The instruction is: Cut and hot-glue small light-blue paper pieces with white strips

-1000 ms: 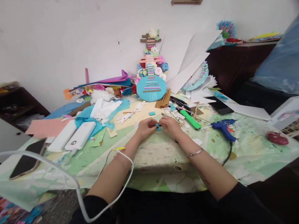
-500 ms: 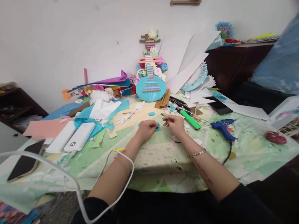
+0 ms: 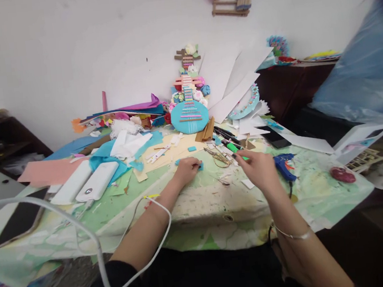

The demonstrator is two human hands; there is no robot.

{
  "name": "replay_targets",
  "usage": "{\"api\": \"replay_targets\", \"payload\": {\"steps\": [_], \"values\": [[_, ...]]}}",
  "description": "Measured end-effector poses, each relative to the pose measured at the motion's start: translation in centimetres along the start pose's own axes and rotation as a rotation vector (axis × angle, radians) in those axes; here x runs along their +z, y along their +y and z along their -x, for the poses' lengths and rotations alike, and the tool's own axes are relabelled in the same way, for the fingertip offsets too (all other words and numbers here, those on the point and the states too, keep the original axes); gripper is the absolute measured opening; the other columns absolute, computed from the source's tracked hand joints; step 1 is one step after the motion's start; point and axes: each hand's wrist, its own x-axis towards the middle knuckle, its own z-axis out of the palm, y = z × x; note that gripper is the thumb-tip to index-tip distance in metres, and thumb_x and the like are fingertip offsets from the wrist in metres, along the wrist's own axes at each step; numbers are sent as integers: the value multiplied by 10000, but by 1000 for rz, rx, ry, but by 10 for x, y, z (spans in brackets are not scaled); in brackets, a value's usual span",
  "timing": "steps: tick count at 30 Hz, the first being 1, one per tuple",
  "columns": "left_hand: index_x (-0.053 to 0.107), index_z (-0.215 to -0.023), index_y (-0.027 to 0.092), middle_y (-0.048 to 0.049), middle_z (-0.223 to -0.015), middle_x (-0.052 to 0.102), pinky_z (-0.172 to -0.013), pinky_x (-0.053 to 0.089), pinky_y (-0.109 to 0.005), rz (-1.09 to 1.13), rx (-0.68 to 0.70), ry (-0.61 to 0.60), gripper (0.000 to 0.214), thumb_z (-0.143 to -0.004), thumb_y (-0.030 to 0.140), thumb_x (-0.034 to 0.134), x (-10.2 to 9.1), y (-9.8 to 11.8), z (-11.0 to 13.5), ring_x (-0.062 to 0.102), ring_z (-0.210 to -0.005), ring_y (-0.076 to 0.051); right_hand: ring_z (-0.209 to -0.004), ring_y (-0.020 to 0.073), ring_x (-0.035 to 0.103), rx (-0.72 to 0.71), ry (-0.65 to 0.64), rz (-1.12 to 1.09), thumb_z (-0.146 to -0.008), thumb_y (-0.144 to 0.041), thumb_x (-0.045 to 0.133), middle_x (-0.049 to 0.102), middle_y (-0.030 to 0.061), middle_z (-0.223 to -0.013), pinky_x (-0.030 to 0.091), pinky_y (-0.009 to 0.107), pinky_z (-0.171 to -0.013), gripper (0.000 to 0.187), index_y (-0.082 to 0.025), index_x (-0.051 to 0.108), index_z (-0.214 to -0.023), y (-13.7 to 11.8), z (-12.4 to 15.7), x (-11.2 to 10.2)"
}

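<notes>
My left hand (image 3: 187,171) rests on the table with its fingertips pinched on a small blue piece of paper (image 3: 200,165). Over a green marker-like tool (image 3: 232,147) lies my right hand (image 3: 259,167); its thumb and fingers close about the tool's near end, which they partly hide. Between the hands are gold-handled scissors (image 3: 223,159) and some thin scraps. Another small blue piece (image 3: 191,149) lies just beyond my left hand.
A blue paper lute-shaped craft (image 3: 189,116) leans on the wall. The blue glue gun (image 3: 285,166) is right of my right hand. White power banks (image 3: 98,181) and a phone (image 3: 22,217) lie left. A white cable (image 3: 97,246) loops over my left forearm.
My right hand has moved right, away from my left hand, onto the green tool, uncovering the scissors. My left hand stays on the blue piece. The view has shifted slightly.
</notes>
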Motion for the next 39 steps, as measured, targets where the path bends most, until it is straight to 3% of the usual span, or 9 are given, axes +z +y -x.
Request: {"api": "replay_targets", "payload": {"steps": [5, 11, 14, 20, 25, 27, 31, 35, 39], "values": [[713, -709, 163, -55, -762, 741, -695, 522, -280, 48, -45, 17, 179, -681, 35, 592, 2, -4, 0, 682, -724, -177, -784, 279, 676, 278, 137, 302, -806, -402, 533, 735, 76, -793, 458, 363, -707, 285, -222, 732, -901, 30, 18, -50], [723, -721, 170, -45, -772, 749, -690, 550, -276, 133, -100, 26, 131, -683, 99, 620, 3, -4, 1, 694, -712, -174, -1092, 448, 530, 651, -42, 618, -754, -531, 577, 593, 243, -1171, 414, 569, -831, 613, -93, 567, -1184, 109, 6, -34], [724, -717, 163, -42, -753, 748, -675, 557, -269, 175, -134, 20, 95, -682, 139, 638, 3, -3, 1, 695, -697, -171, -1050, 408, 567, 661, -113, 588, -706, -542, 629, 569, 293, -1144, 458, 474, -808, 741, -4, 514, -1204, 133, 4, -19], [705, -714, 149, -31, -733, 738, -667, 556, -265, 259, -204, -6, 75, -661, 168, 655, 4, -6, 0, 679, -667, -152, -949, 369, 595, 588, -91, 583, -732, -480, 585, 617, 262, -1000, 452, 430, -761, 524, -34, 625, -1004, 148, 7, -24], [683, -741, 131, -44, -729, 726, -661, 557, -268, 355, -252, -33, 110, -656, 200, 672, 5, -9, -1, 677, -666, -151, -905, 323, 570, 306, 241, 353, -767, -485, 512, 617, 193, -960, 428, 438, -776, 485, -85, 624, -1018, 132, 19, -39], [678, -757, 131, -44, -736, 723, -663, 556, -265, 387, -260, -46, 124, -650, 195, 674, 5, -9, -2, 675, -670, -149, -803, 266, 575, 250, 275, 157, -771, -504, 519, 622, 138, -916, 436, 409, -737, 460, -129, 618, -1017, 113, 26, -40], [674, -779, 125, -50, -733, 718, -663, 551, -262, 420, -278, -58, 146, -645, 182, 667, 4, -8, -3, 670, -666, -149, -511, 147, 481, 302, 35, -507, -847, -470, 474, 547, 2, -570, 396, 286, -531, 340, -167, 600, -935, 63, 40, -34], [669, -765, 121, -52, -717, 713, -660, 547, -260, 442, -296, -65, 150, -639, 200, 675, 3, -6, -3, 667, -655, -147, -466, 117, 442, 346, 15, -899, -862, -396, 484, 501, -26, -513, 339, 243, -452, 242, -182, 594, -887, 29, 48, -22], [668, -753, 121, -50, -705, 710, -645, 540, -256, 450, -312, -62, 156, -622, 203, 689, 3, -5, -4, 660, -642, -145, -380, 103, 397, 409, -239, -1182, -835, -371, 508, 461, -52, -441, 310, 227, -385, 195, -185, 564, -848, 11, 54, 0]]}}
